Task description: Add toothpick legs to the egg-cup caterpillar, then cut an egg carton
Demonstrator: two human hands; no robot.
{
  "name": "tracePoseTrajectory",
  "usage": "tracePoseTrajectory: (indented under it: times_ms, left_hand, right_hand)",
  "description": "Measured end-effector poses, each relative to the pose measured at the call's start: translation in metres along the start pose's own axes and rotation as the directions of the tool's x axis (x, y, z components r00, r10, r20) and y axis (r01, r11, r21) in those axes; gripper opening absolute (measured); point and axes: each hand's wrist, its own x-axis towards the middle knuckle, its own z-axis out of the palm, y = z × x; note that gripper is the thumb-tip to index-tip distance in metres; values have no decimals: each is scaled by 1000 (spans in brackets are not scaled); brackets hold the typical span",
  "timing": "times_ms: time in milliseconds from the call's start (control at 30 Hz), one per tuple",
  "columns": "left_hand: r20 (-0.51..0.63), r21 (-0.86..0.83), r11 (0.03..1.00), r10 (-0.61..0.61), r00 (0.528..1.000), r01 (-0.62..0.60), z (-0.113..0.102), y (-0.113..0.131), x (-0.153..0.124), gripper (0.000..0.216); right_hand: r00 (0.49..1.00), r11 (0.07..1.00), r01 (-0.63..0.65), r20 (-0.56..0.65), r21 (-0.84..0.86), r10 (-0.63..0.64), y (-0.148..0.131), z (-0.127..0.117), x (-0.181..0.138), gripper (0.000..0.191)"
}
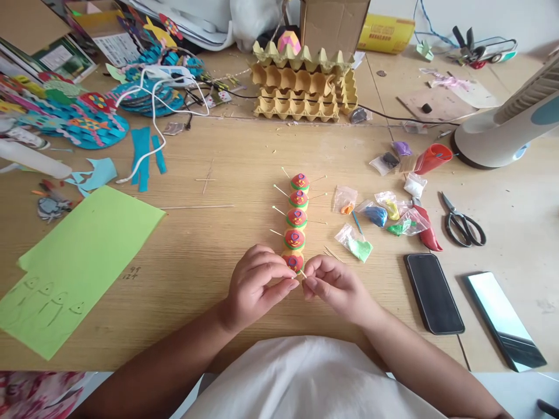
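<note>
A clay caterpillar (297, 218) of several yellow balls with red and green tops lies on the wooden table (209, 244), with toothpicks stuck out of its sides. My left hand (257, 285) and my right hand (332, 285) meet at its near end. Both hands are closed in a pinch on a toothpick (301, 273) by the nearest ball. A few loose toothpicks (332, 253) lie just right of that ball.
Small bags of coloured clay (379, 215) lie to the right, then scissors (463, 224), a phone (433, 293) and a dark tablet (504, 320). A green paper sheet (74, 262) lies left. Egg cartons (301, 81) and a fan (506, 125) stand at the back.
</note>
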Motion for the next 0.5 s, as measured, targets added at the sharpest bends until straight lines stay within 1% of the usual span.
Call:
tracePoseTrajectory:
  times_ms: [100,267,500]
  left_hand:
    - [12,7,1000,19,1000,-19,-1,0,0,10]
    - [29,40,996,77,997,-78,-2,1,1,15]
    - [33,61,996,61,998,-63,-4,2,1,17]
  right_hand:
    - [1000,1000,9,-3,-30,-9,3,4,-2,21]
    - [1000,994,25,-12,-106,-27,1,4,-4,17]
    - [998,991,32,-42,-131,-37,0,5,-5,18]
